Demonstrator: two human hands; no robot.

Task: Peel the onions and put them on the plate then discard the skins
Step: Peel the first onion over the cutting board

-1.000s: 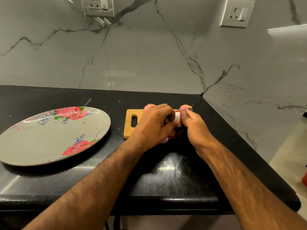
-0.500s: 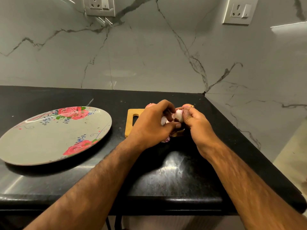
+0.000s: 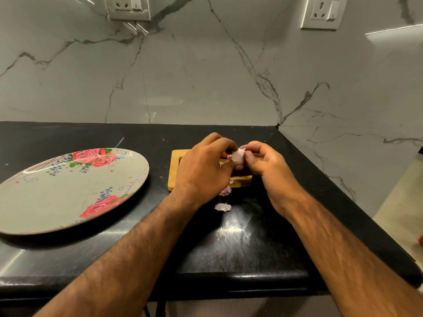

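Basically both hands pinch one onion (image 3: pixel 238 155) over the board (image 3: pixel 175 172): left hand (image 3: pixel 203 170) steadies, right hand (image 3: pixel 263 163) strips skin; scraps (image 3: pixel 222 207) drop onto counter (image 3: pixel 240 248).

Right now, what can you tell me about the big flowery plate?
The plate is big, round and grey, smooth and a little shiny, maybe plastic. Pink roses with green leaves, tiny blue sprigs and thin curly lines decorate it. It lies flat on the black counter, left of the wooden board and apart from it. Nothing lies on it. Neither the left hand nor the right hand touches it; both hold an onion over the board.
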